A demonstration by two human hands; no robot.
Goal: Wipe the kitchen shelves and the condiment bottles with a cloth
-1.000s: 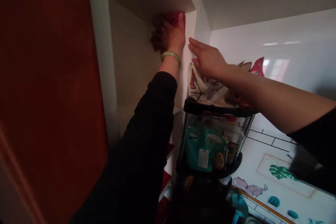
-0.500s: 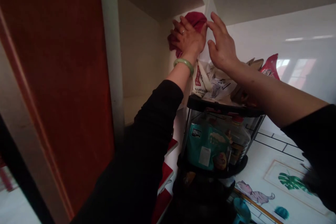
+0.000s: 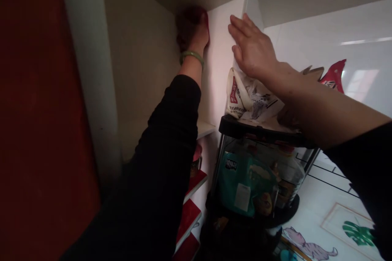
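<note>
My left hand, with a green bangle at the wrist, reaches deep into an upper cupboard compartment. It holds a dark red cloth against the side wall, close to the compartment's ceiling. Shadow hides most of its fingers. My right hand is open and holds nothing. Its extended fingers are at the front edge of that side wall, above a cream-coloured printed bag.
A black rack to the right bears bags, with a teal packet and a clear jar below. Red-fronted shelves lie beneath the compartment. A red-brown cupboard door stands at the left.
My left hand has moved with the cloth from the wall's front edge leftward and deeper inside. My right hand has shifted slightly left, and its fingers are closer together. The view has shifted too.
</note>
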